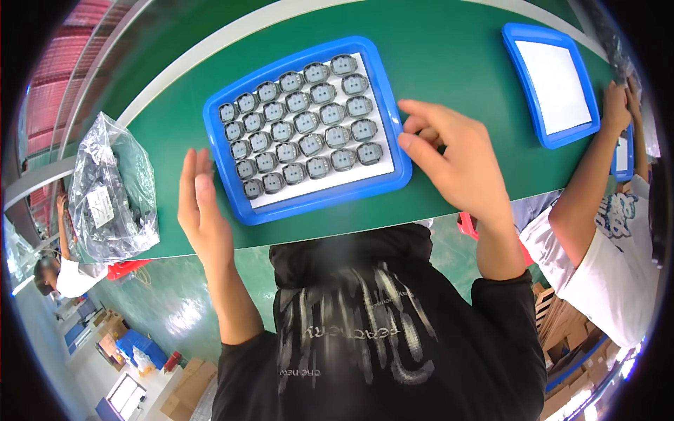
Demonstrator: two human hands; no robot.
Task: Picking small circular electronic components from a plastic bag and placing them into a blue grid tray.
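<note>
A blue tray [405, 160] lies on the green tabletop in front of me, lined with a white sheet [331, 181]. Rows of small grey rounded plastic parts [309, 145], each with two dots on its face, fill most of the sheet. My left hand [201, 210] is held upright just off the tray's left side, fingers extended and nothing in it. On the opposite side, my right hand [449, 151] hovers at the tray's right rim, index finger and thumb apart, other fingers bent, empty. Whether its fingertips touch the rim, I cannot tell.
A clear plastic bag [116, 189] of dark parts with a white label stands on the table at the left. Toward the far right lies another blue tray [591, 112] with a white sheet. Beside it a co-worker's arm [586, 168] reaches over the table.
</note>
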